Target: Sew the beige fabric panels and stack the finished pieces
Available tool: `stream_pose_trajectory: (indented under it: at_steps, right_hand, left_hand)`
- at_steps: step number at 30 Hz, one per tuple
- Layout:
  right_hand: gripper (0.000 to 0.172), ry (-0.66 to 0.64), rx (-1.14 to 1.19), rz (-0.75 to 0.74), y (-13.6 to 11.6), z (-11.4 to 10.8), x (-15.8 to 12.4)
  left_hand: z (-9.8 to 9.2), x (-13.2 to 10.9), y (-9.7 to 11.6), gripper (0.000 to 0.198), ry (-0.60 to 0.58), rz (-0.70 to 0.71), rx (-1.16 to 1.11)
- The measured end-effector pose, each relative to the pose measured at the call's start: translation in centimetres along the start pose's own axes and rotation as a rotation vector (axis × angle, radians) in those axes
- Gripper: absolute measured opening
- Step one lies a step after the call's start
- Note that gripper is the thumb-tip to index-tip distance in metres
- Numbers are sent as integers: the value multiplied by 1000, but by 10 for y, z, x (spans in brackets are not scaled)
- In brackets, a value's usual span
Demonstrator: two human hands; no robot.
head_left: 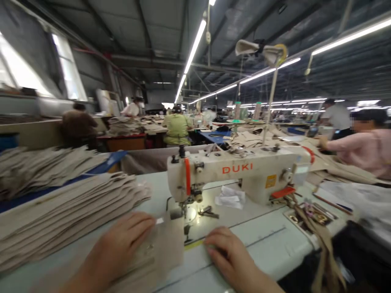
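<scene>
- Beige flat fabric panel (169,244): lay on pale green table (275,242), just left of needle area of white sewing machine with orange lettering (207,173).
- Left hand (122,240): over the panel, fingers long and close together; grip partly hidden, couldn't tell if thumb pinched cloth or palm just pressed.
- Right hand (229,252): at table, right of the panel; grip half curled, small thumb-finger gap, nothing visibly held.
- Doing it well (judgement): spread, light left-hand pressure suited the panel; bunching would have skewed its edge.
- Fingertips were best kept clear of the needle.
- Right hand seemed well placed to steady the near edge.
- Stacked grey-beige fabric pieces (70,215) sat close on the left; sleeve or elbow could have snagged them.
</scene>
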State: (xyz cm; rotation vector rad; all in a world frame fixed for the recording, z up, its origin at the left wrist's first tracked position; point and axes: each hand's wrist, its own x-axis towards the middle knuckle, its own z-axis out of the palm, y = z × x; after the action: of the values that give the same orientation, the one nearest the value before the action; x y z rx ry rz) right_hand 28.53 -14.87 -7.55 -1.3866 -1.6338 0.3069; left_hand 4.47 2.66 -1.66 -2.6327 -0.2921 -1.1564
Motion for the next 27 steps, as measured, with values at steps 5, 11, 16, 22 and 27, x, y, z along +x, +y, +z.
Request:
stream_pose_trajectory:
  at_steps: [5,11,16,22,27]
  right_hand:
    - [32,-260,-195,-157,-20,2,8]
    - [34,-434,-299,-262,-29,21,30]
    - [43,-539,-325,-284,-25,22,39]
    - [42,-579,-371,-316,-23,20,52]
    - [33,-566,-416,-368,-25,21,56]
  left_hand:
    - [-2,-14,4,36,-56,-22,9]
    - [14,-8,15,33,-120,15,-58]
    - [36,-11,21,33,-197,50,-109]
    - [46,-18,14,24,-386,-105,-226]
    - [45,-10,13,19,-483,73,-67]
